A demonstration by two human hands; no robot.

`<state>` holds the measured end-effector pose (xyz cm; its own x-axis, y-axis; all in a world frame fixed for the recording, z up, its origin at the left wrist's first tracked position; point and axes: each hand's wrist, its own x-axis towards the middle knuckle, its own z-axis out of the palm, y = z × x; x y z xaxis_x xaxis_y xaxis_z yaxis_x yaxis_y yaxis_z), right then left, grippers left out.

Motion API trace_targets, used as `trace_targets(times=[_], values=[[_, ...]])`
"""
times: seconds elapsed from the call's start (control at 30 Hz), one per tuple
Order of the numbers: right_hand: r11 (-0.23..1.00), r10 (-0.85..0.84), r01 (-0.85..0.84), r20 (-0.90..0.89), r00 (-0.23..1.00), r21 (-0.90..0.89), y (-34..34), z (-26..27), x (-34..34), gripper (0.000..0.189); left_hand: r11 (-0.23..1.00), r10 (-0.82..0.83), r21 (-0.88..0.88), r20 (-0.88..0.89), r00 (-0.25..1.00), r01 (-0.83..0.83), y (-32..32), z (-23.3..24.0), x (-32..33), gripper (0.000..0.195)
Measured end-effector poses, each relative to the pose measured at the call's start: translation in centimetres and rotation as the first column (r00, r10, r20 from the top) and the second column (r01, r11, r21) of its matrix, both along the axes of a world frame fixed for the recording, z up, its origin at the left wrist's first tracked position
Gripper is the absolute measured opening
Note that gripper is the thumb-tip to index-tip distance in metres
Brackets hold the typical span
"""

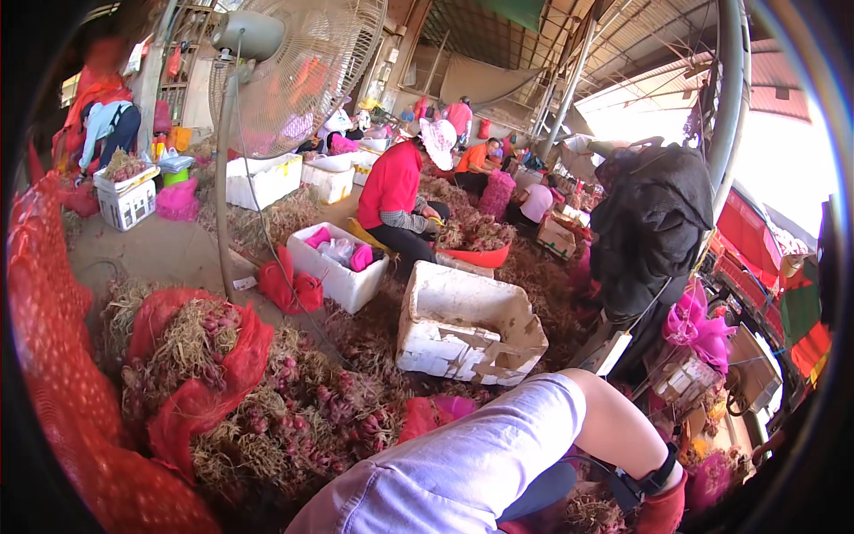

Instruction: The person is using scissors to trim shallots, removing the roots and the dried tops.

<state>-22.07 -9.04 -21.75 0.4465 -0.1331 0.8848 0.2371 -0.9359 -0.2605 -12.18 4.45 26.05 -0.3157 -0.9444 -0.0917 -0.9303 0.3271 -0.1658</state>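
My left arm, in a pale sleeve (pixel 467 440), bends at the elbow across the lower right. A black strap (pixel 657 470) circles its wrist. My left hand (pixel 664 508), in a red glove, is cut off by the bottom edge, so its fingers are hidden. Close to it lie dry-stemmed shallots (pixel 594 512) and a pink mesh bag (pixel 710 477). My right hand is out of view. Beyond my sleeve spreads a heap of red shallots with straw-like tops (pixel 287 427). An open red mesh sack (pixel 213 407) holds more of them.
A worn foam box (pixel 467 354) stands beyond my elbow. A fan on a pole (pixel 223 180) rises at left, its cord trailing down. A full red mesh sack (pixel 60 347) borders the left. A person in red (pixel 393 183) sits by a red basin (pixel 480 257); black cloth (pixel 650 227) hangs at right.
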Motion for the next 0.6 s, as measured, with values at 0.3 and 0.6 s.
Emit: trace_targets(times=[0.3,0.6], values=[[0.993,-0.096,0.096,0.009,0.995,-0.063,-1.5,-1.7,0.1,0.022,0.999,-0.039,-0.021,0.016,0.999,0.040,1.1,-1.1,0.2,0.033],[0.973,-0.215,0.214,-0.002,0.977,-0.088,-2.6,-3.5,0.0,0.023,0.997,-0.075,-0.038,-0.026,0.997,0.074,1.3,-2.6,-0.1,0.034]])
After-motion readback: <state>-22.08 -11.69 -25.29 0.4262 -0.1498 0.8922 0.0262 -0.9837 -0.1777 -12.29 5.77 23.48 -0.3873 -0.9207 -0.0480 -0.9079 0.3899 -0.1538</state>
